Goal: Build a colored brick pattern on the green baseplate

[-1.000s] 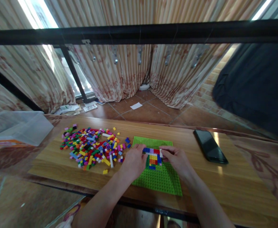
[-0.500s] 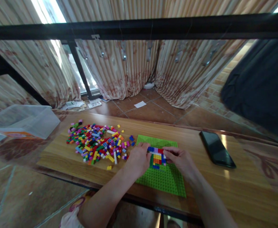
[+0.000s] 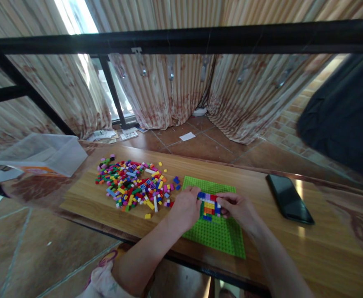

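A green studded baseplate [image 3: 214, 240] lies on the wooden table, with a small patch of colourful building bricks [image 3: 211, 207] pressed onto it. Blue, lilac and red bricks run along the patch's far row, and yellow, orange and more blue ones show below. My left hand [image 3: 187, 208] has its fingers curled against the left end of that row. At the right end, my right hand [image 3: 235, 207] pinches the bricks between thumb and forefinger. My own fingers cover both ends of the row, so single bricks under them are hidden.
Loose bricks [image 3: 134, 184] are heaped left of the plate. A black phone [image 3: 290, 199] lies on the table's right side. Far left stands a clear plastic bin [image 3: 45, 153] with an orange label. A dark rail [image 3: 181, 40] crosses before striped curtains [image 3: 169, 95].
The whole view has shifted slightly, so the table and bricks sit a little further right. Both hands stay at the ends of the brick row with hardly any movement.
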`<state>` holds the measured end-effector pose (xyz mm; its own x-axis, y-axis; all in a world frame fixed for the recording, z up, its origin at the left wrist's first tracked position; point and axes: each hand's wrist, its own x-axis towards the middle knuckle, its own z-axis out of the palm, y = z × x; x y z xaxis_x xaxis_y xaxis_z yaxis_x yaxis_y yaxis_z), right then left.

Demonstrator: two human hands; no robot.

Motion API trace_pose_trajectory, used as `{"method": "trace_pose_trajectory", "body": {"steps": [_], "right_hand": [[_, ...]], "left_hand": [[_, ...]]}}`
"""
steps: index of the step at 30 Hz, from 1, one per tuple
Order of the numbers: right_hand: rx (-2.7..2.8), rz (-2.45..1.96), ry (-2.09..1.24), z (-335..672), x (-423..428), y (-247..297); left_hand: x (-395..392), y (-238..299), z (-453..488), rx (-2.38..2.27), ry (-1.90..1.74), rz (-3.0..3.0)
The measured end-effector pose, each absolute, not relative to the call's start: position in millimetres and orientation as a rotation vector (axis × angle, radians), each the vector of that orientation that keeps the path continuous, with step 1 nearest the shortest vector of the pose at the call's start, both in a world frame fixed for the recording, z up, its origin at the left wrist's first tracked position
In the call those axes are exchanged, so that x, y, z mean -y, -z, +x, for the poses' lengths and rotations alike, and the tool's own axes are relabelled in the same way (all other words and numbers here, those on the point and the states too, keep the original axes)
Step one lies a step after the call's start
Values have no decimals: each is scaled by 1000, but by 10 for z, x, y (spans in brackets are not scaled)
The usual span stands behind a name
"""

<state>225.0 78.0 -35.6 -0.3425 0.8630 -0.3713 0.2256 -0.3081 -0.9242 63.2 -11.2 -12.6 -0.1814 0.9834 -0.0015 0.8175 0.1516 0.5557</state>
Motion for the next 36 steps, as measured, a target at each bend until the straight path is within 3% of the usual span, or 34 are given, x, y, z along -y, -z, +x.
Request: {"method": "trace_pose_trajectory", "body": {"steps": [18,36], "right_hand": [[1464,-1450,-1561,2310,-775,387],[1636,-1498,-1458,2307,-764,417]], "left_hand": [[27,35,59,-2306,-722,1647],[108,101,10,-2408,-425,1862]]}}
